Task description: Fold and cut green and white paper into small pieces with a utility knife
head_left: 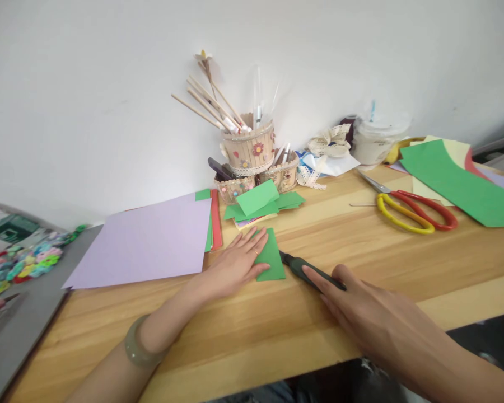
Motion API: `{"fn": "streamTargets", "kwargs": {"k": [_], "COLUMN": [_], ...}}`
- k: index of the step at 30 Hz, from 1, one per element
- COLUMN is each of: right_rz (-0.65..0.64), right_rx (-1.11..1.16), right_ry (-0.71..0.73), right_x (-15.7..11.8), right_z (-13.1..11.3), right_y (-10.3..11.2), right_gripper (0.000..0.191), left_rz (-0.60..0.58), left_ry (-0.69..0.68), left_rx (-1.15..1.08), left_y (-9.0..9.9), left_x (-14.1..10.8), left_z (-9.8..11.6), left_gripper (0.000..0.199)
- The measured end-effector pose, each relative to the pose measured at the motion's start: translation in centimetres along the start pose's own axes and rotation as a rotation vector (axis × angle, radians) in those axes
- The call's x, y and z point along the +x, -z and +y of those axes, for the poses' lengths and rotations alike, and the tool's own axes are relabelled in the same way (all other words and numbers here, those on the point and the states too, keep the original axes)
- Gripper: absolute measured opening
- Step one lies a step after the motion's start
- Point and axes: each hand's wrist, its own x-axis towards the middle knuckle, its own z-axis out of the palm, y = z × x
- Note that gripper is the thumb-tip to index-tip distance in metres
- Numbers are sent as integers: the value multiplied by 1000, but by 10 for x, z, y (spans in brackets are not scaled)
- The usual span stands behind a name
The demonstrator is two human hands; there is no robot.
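Observation:
My left hand (236,264) lies flat with its fingers stretched out, pressing on the left part of a small green piece of paper (274,263). Part of that paper is hidden under the fingers. In my right hand (361,305) is a dark green craft knife (304,270), forefinger along its handle. Its dark tip points left and sits at the paper's right edge; whether it touches cannot be made out. Just behind the paper, a small pile of cut green pieces (258,198) rests on a few other colours.
Purple sheets (151,240) lie at the left, over green and red ones. Scissors (403,204) with yellow and red handles lie at the right, near large green paper (462,179). Decorated pots (252,146) with sticks and pens stand by the wall. A plastic cup (376,143) stands behind.

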Motion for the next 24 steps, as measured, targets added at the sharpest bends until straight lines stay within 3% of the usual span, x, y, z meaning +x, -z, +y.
{"fn": "streamTargets", "kwargs": {"k": [10,15,19,24], "right_rz": [-107,-140,-78,110], "right_rx": [-42,-65,-110,-176], "right_ry": [-47,-138,-154,-214], "right_x": [35,48,29,0], "right_z": [9,25,52,91], "right_y": [3,1,-11,-23], "right_gripper": [55,57,53,44], "left_rz": [14,-8,25,181], "left_ry": [-7,14,42,137], "left_rx": [1,-1,-66,-303], "left_y": [-4,-2,1,3], "left_x": [1,1,-1,2], "left_z": [-1,1,2,7], "left_gripper": [63,63,64,63]}}
